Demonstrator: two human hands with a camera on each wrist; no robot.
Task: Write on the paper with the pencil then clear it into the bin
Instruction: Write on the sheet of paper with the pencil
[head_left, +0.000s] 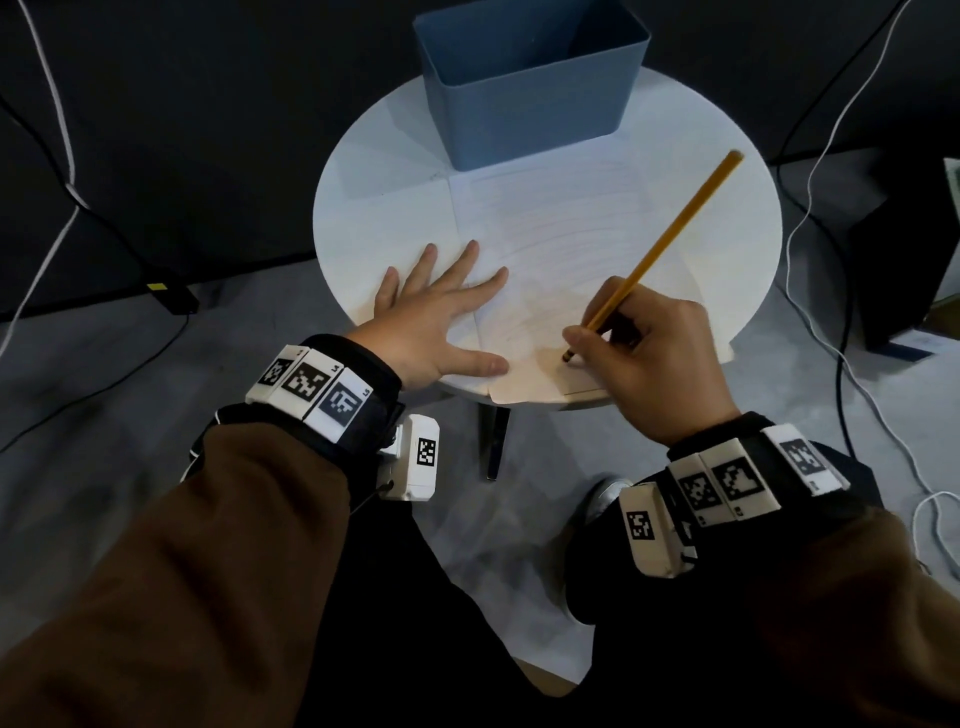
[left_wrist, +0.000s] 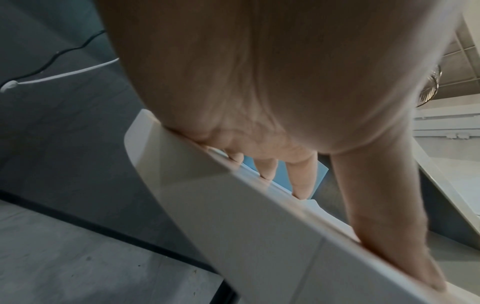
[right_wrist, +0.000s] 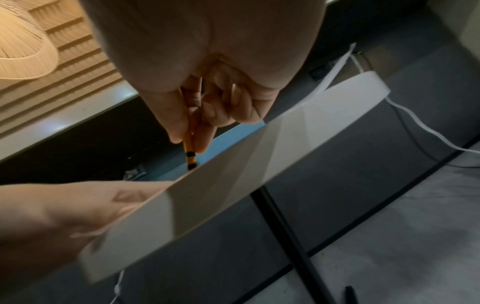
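Observation:
A white lined paper (head_left: 561, 244) lies on the round white table (head_left: 363, 171), in front of the blue bin (head_left: 530, 88). My left hand (head_left: 441, 312) lies flat with spread fingers on the paper's left edge, pressing it down. My right hand (head_left: 644, 353) grips a yellow pencil (head_left: 670, 239), whose dark tip touches the paper near the table's front edge. In the right wrist view the pencil (right_wrist: 189, 148) is pinched between thumb and fingers, and its tip meets the table rim (right_wrist: 233, 185). The left wrist view shows the left hand's fingers (left_wrist: 301, 179) lying on the table top (left_wrist: 233, 216).
The bin stands at the table's far side, open at the top. Black and white cables (head_left: 821, 218) run over the grey floor on both sides. A dark table leg (head_left: 496, 441) and a shoe (head_left: 602, 499) sit below the front edge. A dark box (head_left: 904, 260) stands at the right.

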